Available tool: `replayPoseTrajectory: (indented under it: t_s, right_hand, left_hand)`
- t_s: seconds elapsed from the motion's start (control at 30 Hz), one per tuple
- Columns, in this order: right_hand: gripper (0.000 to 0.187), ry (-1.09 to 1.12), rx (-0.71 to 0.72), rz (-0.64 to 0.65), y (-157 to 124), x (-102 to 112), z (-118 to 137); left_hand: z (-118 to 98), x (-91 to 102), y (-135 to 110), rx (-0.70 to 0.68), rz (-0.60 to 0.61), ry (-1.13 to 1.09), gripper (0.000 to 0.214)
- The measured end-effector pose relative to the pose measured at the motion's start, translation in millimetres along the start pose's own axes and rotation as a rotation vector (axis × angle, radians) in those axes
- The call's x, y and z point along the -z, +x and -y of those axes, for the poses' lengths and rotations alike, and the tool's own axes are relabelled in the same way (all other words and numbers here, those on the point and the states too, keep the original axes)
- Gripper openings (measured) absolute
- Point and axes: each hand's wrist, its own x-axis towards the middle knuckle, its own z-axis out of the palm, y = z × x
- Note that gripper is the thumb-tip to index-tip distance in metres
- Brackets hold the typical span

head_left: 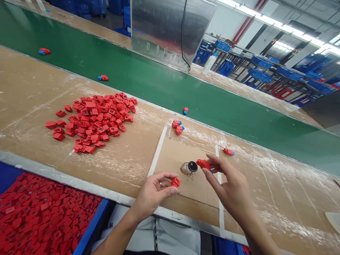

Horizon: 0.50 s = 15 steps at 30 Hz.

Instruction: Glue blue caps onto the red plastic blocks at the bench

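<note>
My left hand (156,193) pinches a small red plastic piece (175,182) between thumb and fingers, low over the cardboard-covered bench. My right hand (228,184) holds another red piece (203,164) with a bit of blue at its end between thumb and fingertips. Between the two hands a small clear jar with a black lid (189,167) lies on the bench, with tiny specks scattered around it. A large pile of red pieces (92,120) sits to the left on the bench.
A green conveyor belt (159,85) runs behind the bench, carrying red-and-blue assembled pieces (44,51), (103,78), (185,110). More assembled pieces (177,127), (228,152) lie on the bench. A blue bin of red pieces (39,219) stands lower left. A metal housing (164,28) rises behind.
</note>
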Motion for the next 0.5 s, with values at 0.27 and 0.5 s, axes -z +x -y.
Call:
replayPoseTrajectory:
  t_s: [0.27,0.5]
  right_hand:
    - [0.014,0.283,-0.022,0.108,-27.3,-10.6,29.9]
    - [0.014,0.338,-0.062,0.157,-31.0,-23.3,28.8]
  left_hand:
    - [-1.7,-1.2,1.3,0.011,0.019,-0.007,0.033]
    - [-3.5,-2.1,0.1,-0.005,0.043,0.042,0.032]
